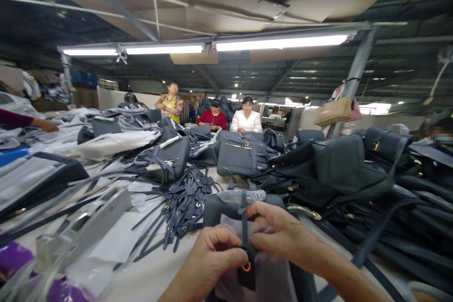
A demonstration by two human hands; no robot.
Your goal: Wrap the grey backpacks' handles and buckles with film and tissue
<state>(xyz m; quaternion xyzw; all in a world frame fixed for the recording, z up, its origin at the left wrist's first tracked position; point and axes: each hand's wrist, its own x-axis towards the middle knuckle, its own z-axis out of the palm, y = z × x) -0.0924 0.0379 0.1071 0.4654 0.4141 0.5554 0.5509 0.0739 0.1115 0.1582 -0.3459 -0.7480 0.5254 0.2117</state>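
A dark blue-grey bag lies in front of me, with a thin translucent sheet over its face. Down its middle runs a narrow dark strap with a gold-coloured clasp near its lower end. My left hand pinches the strap just above the clasp between thumb and fingers. Curled in from the right, my right hand has its fingertips closed at the strap's upper part; its inner fingers are partly hidden. Clear plastic wrap covers the handle at the bag's top.
Loose dark straps with metal fittings pile up left of the bag. More bags stand behind, and a large heap fills the right. White paper sheets and a grey tool-like block lie left. Co-workers sit across the table.
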